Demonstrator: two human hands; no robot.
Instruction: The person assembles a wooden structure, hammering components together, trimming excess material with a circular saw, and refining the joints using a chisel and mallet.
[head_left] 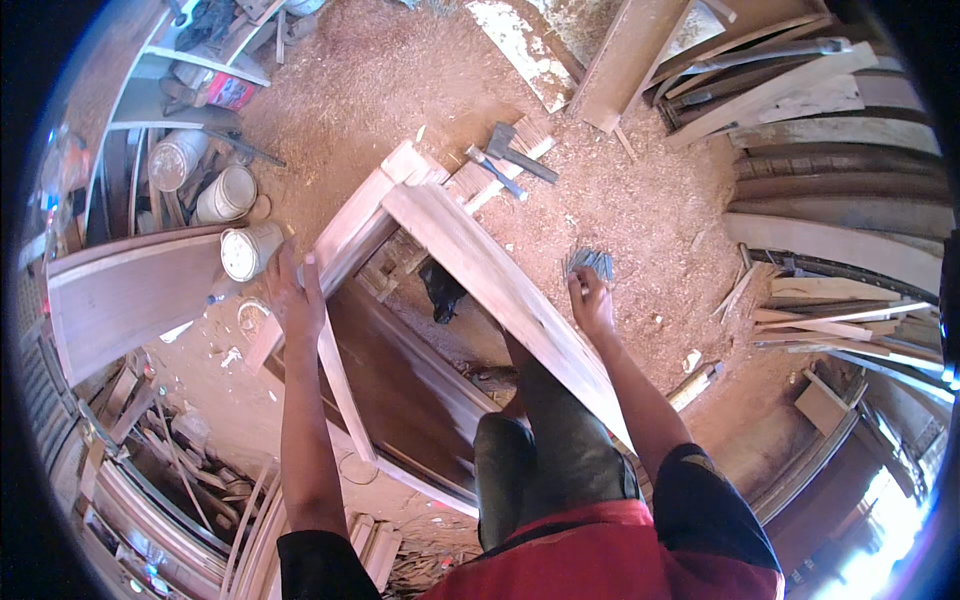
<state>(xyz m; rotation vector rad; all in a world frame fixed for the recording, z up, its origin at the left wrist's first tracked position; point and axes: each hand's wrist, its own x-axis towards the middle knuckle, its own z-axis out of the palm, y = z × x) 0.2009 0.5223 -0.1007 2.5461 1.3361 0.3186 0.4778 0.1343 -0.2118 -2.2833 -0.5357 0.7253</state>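
Note:
A wooden frame [500,290] of pale planks stands tilted in front of me, with a dark brown panel [390,350] inside it. My left hand [296,300] lies over the frame's left side, fingers stretched and thumb apart. Beyond the right plank, my right hand [594,304] reaches down to a small heap of grey nails [592,262] on the sawdust. Its fingertips are pressed together at the heap's near edge; whatever they may pinch is too small to make out. A blue-handled hammer [497,172] and a dark-headed hammer [520,152] lie past the frame's far corner.
White buckets [250,250] stand at the left beside a wide board [140,295]. Stacked planks [840,220] line the right side, and more boards [635,60] lie at the far end. Wood scraps [205,470] fill the near left. Sawdust [340,90] covers the ground.

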